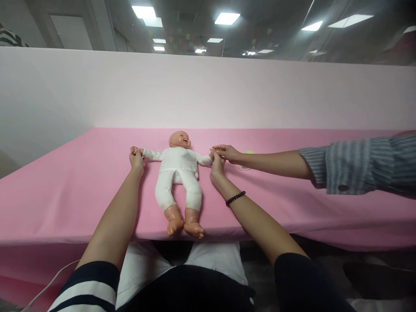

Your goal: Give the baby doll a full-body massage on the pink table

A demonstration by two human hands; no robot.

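Note:
A baby doll point(178, 160) with a white cloth body lies on its back on a pink-covered table point(97, 182), bare feet toward me and both arms stretched sideways. My left hand point(137, 159) is closed around the doll's hand on the left. My right hand point(217, 167) is closed at the doll's other hand, which is partly hidden by fingers. Another person's hand point(227, 153) reaches in from the right and touches my right hand and the doll's hand there. A dark beaded bracelet point(235, 198) circles my right wrist.
Behind the other person's forearm lies a small yellow-green item point(249, 152), mostly covered. A low white wall point(211, 93) with glass above it closes off the table's far side. The other person's striped sleeve point(354, 167) spans the right side. A pale cable point(48, 284) hangs at lower left.

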